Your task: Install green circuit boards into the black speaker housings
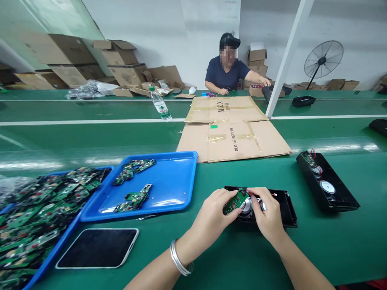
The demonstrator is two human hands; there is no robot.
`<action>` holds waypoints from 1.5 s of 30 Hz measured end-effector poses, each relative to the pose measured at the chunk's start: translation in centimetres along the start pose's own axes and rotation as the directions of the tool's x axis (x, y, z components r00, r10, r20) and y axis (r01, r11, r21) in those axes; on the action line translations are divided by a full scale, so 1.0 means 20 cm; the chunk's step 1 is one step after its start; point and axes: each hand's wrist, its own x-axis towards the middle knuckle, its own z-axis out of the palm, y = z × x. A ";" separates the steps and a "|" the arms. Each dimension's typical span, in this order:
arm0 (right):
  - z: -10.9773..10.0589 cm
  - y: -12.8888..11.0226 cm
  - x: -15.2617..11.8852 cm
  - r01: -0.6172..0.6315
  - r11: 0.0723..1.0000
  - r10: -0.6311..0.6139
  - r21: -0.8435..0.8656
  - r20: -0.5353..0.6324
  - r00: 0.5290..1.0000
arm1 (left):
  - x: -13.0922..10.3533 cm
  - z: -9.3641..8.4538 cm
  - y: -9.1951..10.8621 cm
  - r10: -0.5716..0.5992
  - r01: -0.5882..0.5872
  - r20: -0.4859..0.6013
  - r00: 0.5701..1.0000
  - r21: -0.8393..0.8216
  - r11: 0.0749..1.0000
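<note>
Between the thumb and fingers of my left hand (210, 215) is a green circuit board (234, 202), tilted over the left part of a black speaker housing (287, 207). My right hand (267, 213) is closed in a pinch at the board's right end, over the same housing; what its fingertips grip is too small to make out. Round silver speakers (247, 207) show inside the housing between my hands. A second open black housing (329, 183), with a board, red wires and speakers in it, lies to the right.
A blue tray (169, 193) holds several boards; another (65, 237) is heaped with them. A phone (98, 247) lies in front. Flattened cardboard (196, 141), a bottle (161, 106) and a pole (287, 60) stand beyond. Across the tables, a person (226, 72) works near a fan (323, 60).
</note>
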 end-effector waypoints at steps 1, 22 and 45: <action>-0.01 0.00 0.00 -0.003 1.000 0.003 0.013 -0.026 1.000 | -0.01 0.00 0.00 0.047 -0.046 -0.016 0.999 0.059 0.997; -0.31 0.02 0.07 0.150 0.989 -0.140 0.007 0.407 0.903 | -0.03 -0.06 0.10 0.270 -0.295 0.127 0.955 0.276 0.915; -0.16 0.16 -0.01 -0.406 0.910 0.358 0.084 0.334 0.872 | 0.07 0.12 0.08 -0.242 0.320 0.222 0.945 -0.459 0.829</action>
